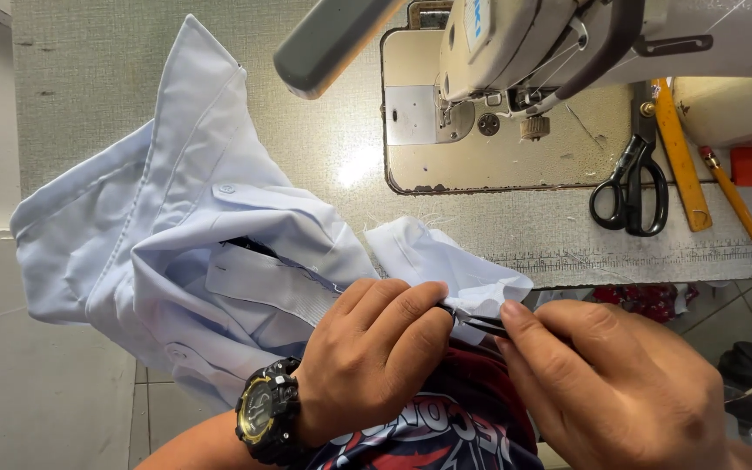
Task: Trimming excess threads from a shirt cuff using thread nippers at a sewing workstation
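Item, light blue shirt (193, 235): bunched on the counter (89, 78) to my left, one edge drawn toward my lap so the seam sits taut between both hands. Item, left hand (376, 348): fingers pressed together and curled over the fabric edge, pinning it down; black and yellow watch (267, 409) on the wrist. Item, right hand (607, 383): fingers pinching a thin dark tool (480, 324) at the shirt's edge, thumb laid along it for control; what kind of tool, I cannot tell, as only a sliver shows between the hands. Item, sewing machine (515, 43): far side of the counter, upper body cut off by the frame. Item, black scissors (630, 187): beside the machine, within reach, next to a yellow ruler (681, 157) and a pencil (733, 196).
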